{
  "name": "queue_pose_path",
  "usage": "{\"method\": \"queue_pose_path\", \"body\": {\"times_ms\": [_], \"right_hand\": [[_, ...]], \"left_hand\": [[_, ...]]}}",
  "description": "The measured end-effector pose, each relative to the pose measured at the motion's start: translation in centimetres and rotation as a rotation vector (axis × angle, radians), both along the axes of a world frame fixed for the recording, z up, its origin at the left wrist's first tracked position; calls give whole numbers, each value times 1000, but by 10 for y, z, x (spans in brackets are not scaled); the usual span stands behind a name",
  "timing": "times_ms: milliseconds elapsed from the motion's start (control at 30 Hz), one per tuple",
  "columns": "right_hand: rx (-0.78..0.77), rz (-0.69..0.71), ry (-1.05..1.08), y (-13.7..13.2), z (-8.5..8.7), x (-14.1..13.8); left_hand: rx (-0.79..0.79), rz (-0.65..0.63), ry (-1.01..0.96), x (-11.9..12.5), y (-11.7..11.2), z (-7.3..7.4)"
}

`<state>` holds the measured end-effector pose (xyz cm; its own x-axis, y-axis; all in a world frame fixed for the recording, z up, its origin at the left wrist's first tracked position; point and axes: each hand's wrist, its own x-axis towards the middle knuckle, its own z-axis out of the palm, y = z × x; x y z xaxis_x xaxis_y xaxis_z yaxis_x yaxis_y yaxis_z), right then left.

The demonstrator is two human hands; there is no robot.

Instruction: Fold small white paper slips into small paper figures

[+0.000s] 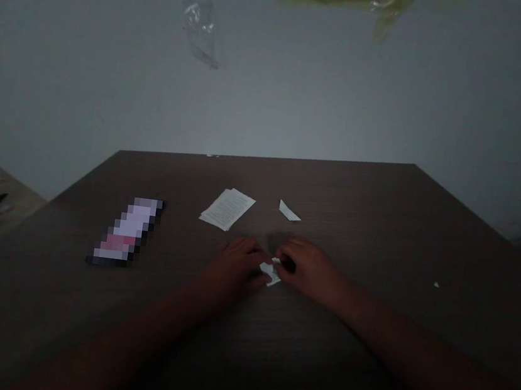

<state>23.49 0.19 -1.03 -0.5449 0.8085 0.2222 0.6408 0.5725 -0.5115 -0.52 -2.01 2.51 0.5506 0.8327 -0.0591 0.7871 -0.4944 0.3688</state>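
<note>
A small piece of folded paper (271, 275) with print on it lies between my two hands, low over the table. My left hand (238, 267) is closed on its left side, thumb and fingers at the paper's edge. From the right, my right hand (306, 267) pinches the upper right part of the same paper. Beyond my left hand lies a short stack of printed paper sheets (228, 209), slightly fanned. Farther off, past my right hand, is a narrow folded paper strip (289, 211). Dim light hides the finer folds and some fingertips.
The dark wooden table (357, 213) meets a pale wall (301, 99) at its back edge. A phone (127, 232) with a blurred-out screen lies on the left. A tiny paper scrap (436, 284) rests on the right. Clear plastic (200, 26) hangs on the wall.
</note>
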Motion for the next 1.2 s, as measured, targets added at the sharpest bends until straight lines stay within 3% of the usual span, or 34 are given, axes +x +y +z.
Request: {"method": "queue_pose_path", "body": {"times_ms": [467,867,967,1200], "right_hand": [[-85,-127,-10,-2,3,-7],[-74,-222,-32,21,-2,2],[-76,-185,32,24,-1,9],[-2,66,22,11,1,11]], "left_hand": [[44,22,-17,1,1,-2],[28,43,-24,-1,5,-14],[26,36,-22,-1,7,-14],[43,-9,-39,-2,7,-14]]}}
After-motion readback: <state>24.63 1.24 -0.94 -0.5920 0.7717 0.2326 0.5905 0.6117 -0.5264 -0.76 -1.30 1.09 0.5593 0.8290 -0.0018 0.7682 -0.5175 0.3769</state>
